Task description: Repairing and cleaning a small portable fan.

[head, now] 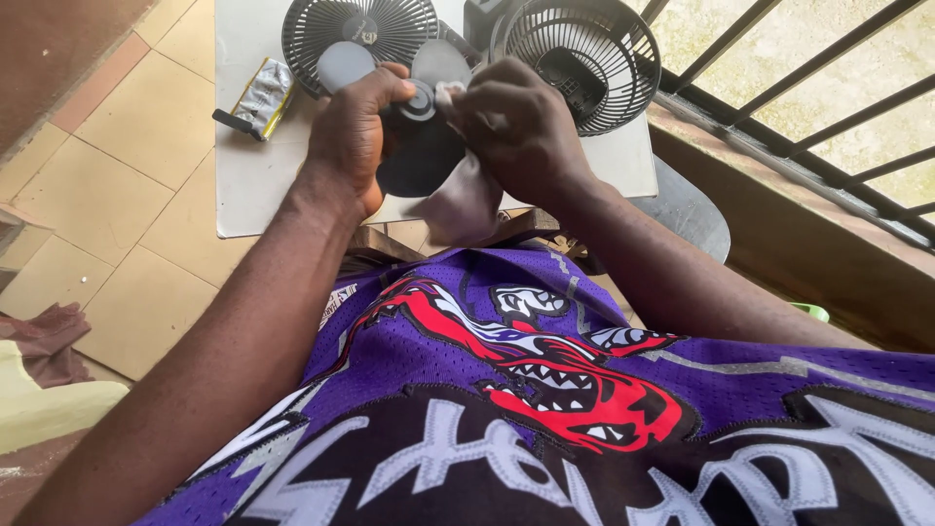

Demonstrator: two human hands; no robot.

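My left hand (353, 136) grips a grey three-bladed fan propeller (421, 146) by its hub and one blade, holding it above the white board. My right hand (516, 127) presses a greyish cloth (466, 203) against the propeller's hub; the cloth hangs down below the blades. Behind the propeller lie a round black fan grille (375, 24) and a black fan body with its rear grille (594, 54).
A white board (243, 185) on the tiled floor carries the fan parts and a small foil packet with a dark tool (258, 97). Metal railing bars (808, 97) run along the right. A brown rag (44, 336) lies at the left. My purple shorts fill the foreground.
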